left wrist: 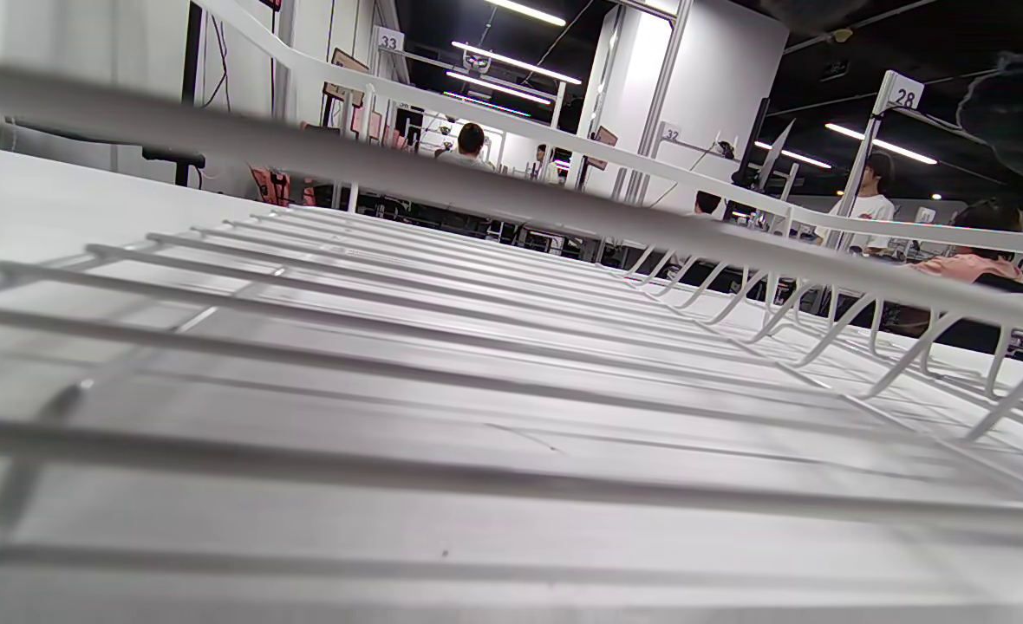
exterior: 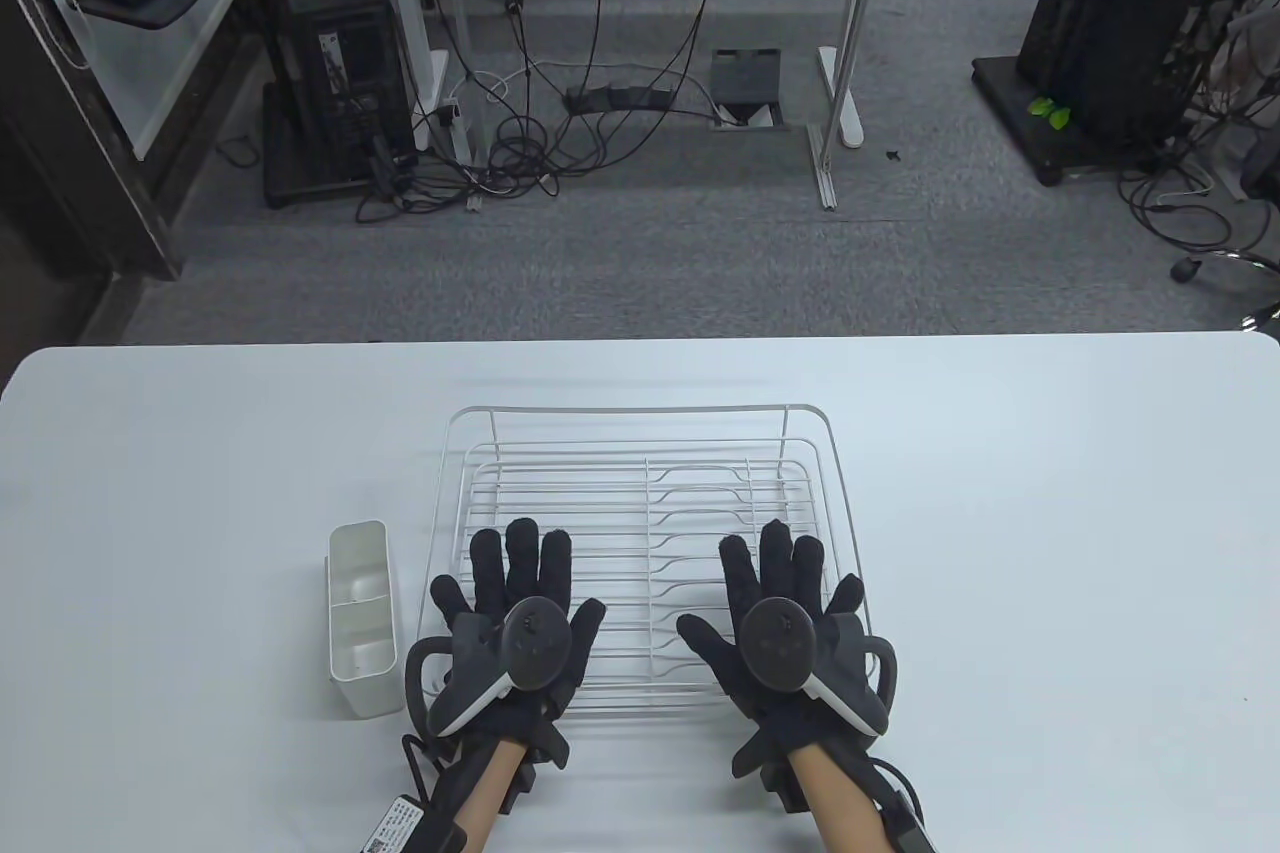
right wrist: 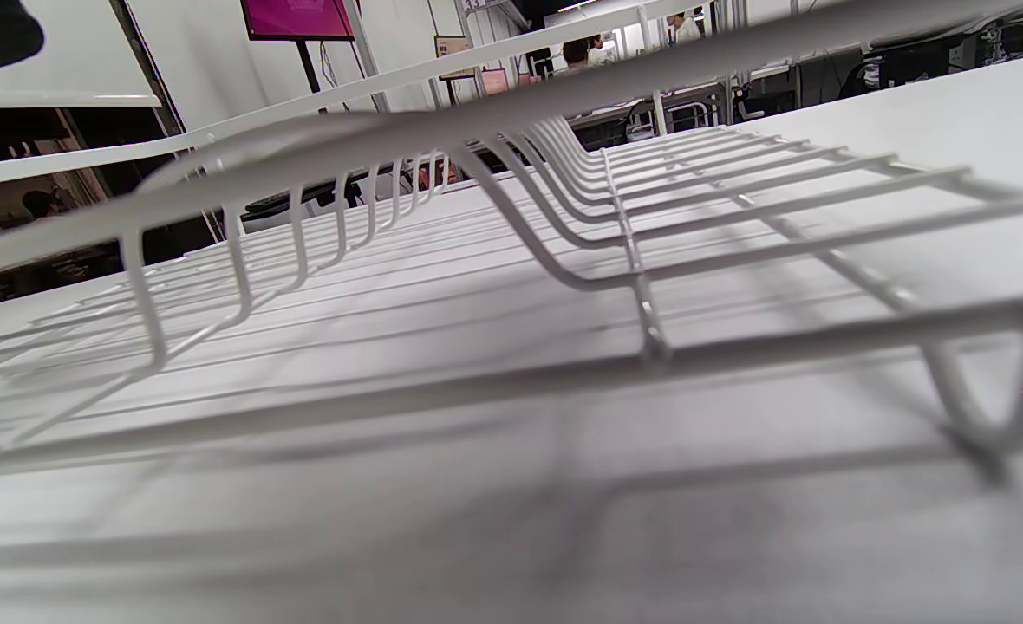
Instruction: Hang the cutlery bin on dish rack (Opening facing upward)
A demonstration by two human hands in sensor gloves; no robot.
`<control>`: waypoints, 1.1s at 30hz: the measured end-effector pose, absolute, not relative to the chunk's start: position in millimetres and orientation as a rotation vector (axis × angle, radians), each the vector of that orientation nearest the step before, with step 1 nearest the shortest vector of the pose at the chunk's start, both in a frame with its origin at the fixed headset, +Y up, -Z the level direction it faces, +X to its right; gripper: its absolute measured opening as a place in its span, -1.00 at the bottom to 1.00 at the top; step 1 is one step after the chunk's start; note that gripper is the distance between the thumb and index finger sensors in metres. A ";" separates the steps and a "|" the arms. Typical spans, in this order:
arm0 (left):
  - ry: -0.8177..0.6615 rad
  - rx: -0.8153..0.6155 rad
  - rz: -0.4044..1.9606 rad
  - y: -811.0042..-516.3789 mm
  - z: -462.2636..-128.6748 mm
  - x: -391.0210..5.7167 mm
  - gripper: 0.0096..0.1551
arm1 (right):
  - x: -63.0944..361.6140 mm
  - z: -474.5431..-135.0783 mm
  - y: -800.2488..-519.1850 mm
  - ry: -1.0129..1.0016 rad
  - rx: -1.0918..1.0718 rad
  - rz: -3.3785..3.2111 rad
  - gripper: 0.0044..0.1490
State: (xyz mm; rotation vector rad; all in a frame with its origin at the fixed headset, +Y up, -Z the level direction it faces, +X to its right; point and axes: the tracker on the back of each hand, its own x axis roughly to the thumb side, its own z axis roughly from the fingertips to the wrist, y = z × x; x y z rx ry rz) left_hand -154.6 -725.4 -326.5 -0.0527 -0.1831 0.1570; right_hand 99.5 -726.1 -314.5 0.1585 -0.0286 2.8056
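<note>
A white wire dish rack (exterior: 640, 438) stands in the middle of the white table. A white plastic cutlery bin (exterior: 362, 615) with two compartments stands on the table just left of the rack, opening up, apart from it. My left hand (exterior: 520, 593) lies flat and open over the rack's near left part, fingers spread. My right hand (exterior: 775, 598) lies flat and open over the rack's near right part. Neither hand holds anything. Both wrist views look low through the rack's wires (left wrist: 511, 286) (right wrist: 511, 286); a dark fingertip (left wrist: 1019, 113) shows at one corner.
The white table (exterior: 1050, 513) stretches wide to the left and right of the rack. Its far edge runs across the table view's middle, with office floor, desks and cables beyond.
</note>
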 end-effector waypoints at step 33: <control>-0.076 0.102 0.415 -668.6 -322.4 -212.5 -0.15 | 99.4 -314.8 -726.6 -0.031 0.157 2.803 0.01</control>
